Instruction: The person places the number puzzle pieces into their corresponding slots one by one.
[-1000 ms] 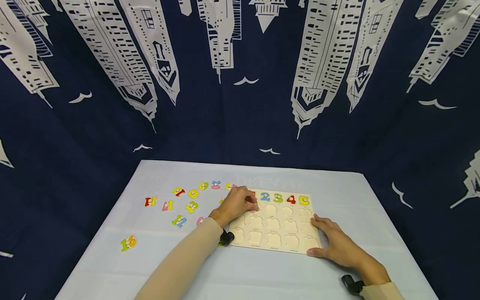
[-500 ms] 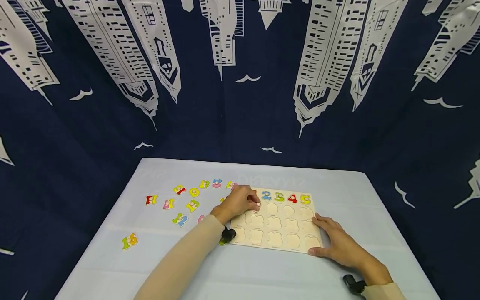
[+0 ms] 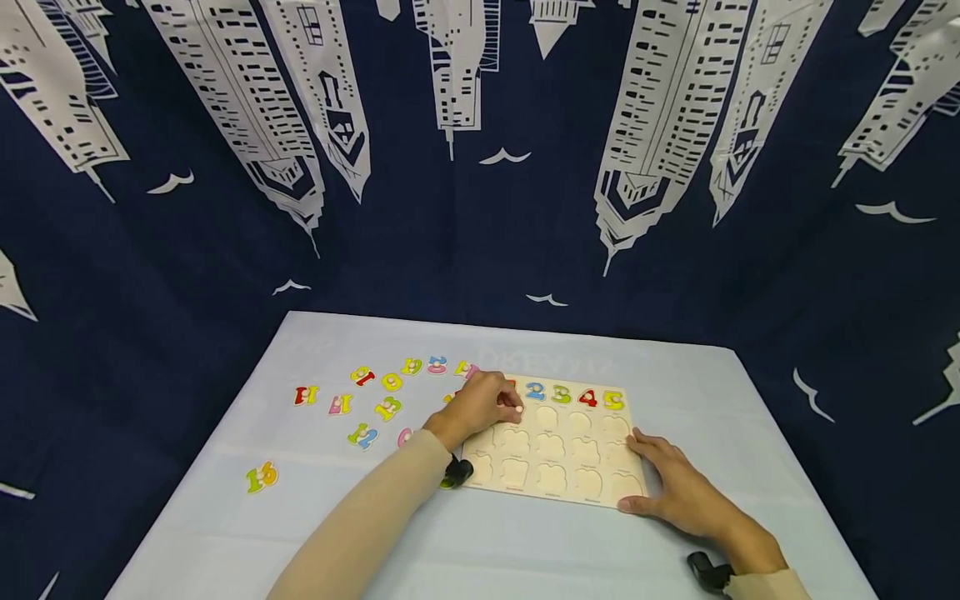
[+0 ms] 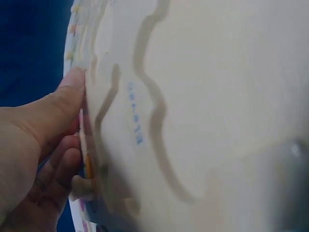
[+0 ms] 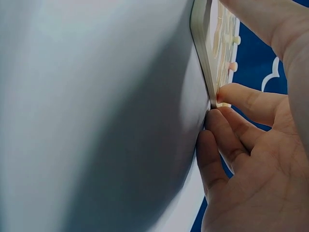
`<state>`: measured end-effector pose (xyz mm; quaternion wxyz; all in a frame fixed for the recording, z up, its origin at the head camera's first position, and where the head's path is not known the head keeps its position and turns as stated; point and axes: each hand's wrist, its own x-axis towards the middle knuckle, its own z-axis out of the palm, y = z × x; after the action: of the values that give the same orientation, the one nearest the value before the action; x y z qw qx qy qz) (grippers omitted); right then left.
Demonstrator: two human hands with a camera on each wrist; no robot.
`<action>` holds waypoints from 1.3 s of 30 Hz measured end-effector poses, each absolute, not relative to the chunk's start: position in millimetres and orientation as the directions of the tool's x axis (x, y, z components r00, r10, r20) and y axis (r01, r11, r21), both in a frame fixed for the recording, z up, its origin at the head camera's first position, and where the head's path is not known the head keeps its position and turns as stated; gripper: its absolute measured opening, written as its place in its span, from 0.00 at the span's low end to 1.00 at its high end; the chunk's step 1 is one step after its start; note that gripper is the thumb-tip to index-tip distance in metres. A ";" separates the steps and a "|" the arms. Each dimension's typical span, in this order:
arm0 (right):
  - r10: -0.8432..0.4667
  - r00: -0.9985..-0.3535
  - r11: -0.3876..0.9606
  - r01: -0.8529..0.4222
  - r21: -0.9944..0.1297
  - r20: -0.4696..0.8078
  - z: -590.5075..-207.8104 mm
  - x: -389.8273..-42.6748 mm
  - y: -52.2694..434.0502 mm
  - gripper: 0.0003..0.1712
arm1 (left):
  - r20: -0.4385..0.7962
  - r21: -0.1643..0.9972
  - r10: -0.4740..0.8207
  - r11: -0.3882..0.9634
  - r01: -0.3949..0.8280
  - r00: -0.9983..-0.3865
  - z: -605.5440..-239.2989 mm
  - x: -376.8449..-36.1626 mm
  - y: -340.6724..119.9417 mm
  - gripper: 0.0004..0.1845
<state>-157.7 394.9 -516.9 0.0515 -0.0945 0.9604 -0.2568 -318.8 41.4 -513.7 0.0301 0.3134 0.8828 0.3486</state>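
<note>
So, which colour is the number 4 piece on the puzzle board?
Red; the number 4 piece shows best in the head view, in the puzzle board's top row.

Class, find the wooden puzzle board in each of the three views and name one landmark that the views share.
Head view: the wooden puzzle board lies low and just right of the middle, on the pale table between both hands.
Left wrist view: its surface with cut-out recesses fills most of the picture, seen close up.
Right wrist view: only its thin edge shows, top right, standing on end.
Shared landmark: the board's near right corner, where the right hand rests.
</note>
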 end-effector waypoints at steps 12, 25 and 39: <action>-0.202 -0.978 0.857 -0.155 -0.492 -0.045 -520.1 -153.7 397.3 0.67 | 0.174 0.624 0.618 0.533 0.571 -0.767 -508.3 -309.0 14.8 0.16; -0.201 -0.978 0.867 -0.147 -0.476 -0.063 -514.4 -159.2 398.1 0.67 | 0.182 0.617 0.580 0.561 0.552 -0.794 -493.0 -289.0 -64.6 0.16; -0.215 -0.975 0.855 -0.162 -0.492 -0.053 -515.9 -158.4 395.2 0.66 | 0.187 0.527 0.578 0.623 0.578 -0.794 -509.6 -252.0 -115.8 0.16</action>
<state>-158.4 395.2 -515.9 0.0529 -0.0981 0.9616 -0.2507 -252.0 -115.8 -509.6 0.0006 0.3207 0.9009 0.2925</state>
